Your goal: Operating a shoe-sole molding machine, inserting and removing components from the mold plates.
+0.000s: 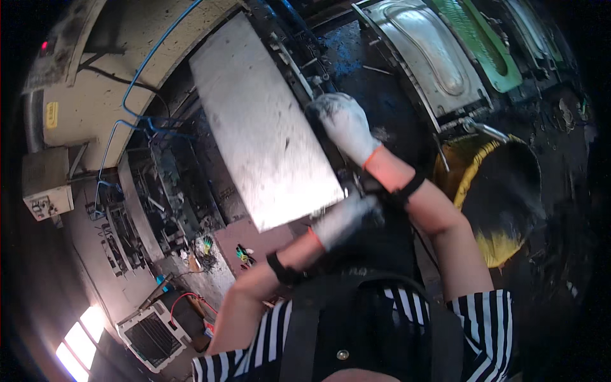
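Grey metal panel (264,121) runs lengthwise away, tilted left.

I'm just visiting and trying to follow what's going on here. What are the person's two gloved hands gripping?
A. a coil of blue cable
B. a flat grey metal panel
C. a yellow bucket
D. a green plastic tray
B: the right hand grips the long side edge of the flat grey metal panel, and the left hand grips its near corner, both in white gloves.
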`<state>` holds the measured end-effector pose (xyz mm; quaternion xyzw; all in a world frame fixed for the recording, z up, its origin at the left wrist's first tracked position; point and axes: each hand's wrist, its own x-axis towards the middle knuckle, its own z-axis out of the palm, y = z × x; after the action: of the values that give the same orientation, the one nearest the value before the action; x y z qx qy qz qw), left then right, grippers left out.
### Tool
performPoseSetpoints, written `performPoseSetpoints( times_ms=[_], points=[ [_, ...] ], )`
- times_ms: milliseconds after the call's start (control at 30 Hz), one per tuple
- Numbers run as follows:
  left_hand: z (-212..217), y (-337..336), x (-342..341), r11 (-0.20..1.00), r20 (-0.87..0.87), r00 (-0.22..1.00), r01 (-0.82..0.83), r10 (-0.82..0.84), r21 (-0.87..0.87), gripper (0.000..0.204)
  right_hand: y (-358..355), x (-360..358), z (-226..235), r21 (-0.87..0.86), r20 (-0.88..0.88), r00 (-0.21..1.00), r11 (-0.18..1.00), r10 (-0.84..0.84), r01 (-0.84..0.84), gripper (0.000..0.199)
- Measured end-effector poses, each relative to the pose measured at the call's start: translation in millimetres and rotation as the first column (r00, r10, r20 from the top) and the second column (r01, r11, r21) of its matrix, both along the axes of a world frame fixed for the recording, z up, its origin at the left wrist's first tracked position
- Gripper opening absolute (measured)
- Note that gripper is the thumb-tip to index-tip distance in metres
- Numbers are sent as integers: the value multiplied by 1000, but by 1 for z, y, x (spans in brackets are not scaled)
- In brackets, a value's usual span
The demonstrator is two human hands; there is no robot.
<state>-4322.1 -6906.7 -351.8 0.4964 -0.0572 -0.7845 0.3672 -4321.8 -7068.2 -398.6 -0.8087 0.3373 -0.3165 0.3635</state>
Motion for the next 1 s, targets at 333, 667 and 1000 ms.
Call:
performPoseSetpoints(
  times_ms=[333,667,1000],
  points=[
    [0,17,5,983,-257,964,-101,60,-150,35,146,-176,-45,546,-150,905,730,-397,411,31],
    [-14,27,-3,951,-260,962,-153,82,-267,24,451,-305,-51,588,-786,618,280,-22,758,43],
    [-17,143,-25,987,-193,977,59,-87,-148,21,669,-293,-47,692,-379,646,260,-663,673,33]
  ],
)
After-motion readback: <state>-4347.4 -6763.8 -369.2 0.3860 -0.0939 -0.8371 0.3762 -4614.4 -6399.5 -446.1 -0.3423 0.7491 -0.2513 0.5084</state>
